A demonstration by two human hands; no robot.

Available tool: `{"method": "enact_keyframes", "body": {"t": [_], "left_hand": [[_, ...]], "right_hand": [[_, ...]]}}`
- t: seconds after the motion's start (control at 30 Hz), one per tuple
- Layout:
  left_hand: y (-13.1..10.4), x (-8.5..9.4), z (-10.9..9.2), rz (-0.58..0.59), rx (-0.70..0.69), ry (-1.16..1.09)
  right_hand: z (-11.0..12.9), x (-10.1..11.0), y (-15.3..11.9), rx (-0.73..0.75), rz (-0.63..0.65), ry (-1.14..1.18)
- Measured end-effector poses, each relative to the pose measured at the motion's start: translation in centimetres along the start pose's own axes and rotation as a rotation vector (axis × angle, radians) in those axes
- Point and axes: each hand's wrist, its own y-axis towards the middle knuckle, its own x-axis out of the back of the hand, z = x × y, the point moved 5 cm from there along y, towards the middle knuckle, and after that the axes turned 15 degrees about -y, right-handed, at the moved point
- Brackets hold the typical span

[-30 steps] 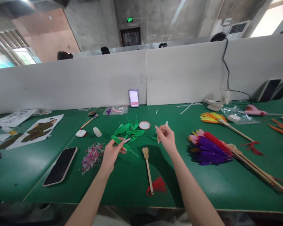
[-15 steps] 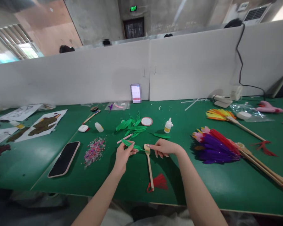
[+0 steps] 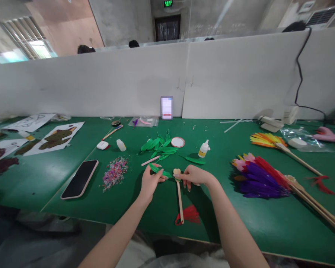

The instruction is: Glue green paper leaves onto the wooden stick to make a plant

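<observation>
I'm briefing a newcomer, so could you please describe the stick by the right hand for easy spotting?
On the green table, find the right hand. The stick at its fingertips runs toward the near edge, with a red tassel at that end. Unlike the feather fans further right, its lobed head bears no spread of feathers.

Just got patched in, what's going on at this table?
A person's left hand holds a green feather, its tip close to the head of a wooden stick; contact is hard to tell. The right hand has a finger at that head. A red tassel lies at the stick's lower end. Beyond the hands are a green feather pile and a yellow-labelled bottle.
</observation>
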Motion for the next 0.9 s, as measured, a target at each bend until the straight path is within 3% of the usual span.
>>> {"method": "enact_keyframes", "body": {"t": [0.23, 0.43, 0.9], "left_hand": [[-0.05, 0.38, -0.04, 0.024, -0.006, 0.115], [0.17, 0.51, 0.05, 0.031, -0.101, 0.130], [0.12, 0.26, 0.03, 0.072, -0.143, 0.179]], "right_hand": [[0.05, 0.03, 0.08, -0.019, -0.011, -0.026], [0.06, -0.15, 0.24, -0.022, -0.025, -0.009], [0.38, -0.05, -0.09, -0.028, 0.015, 0.071]]}}
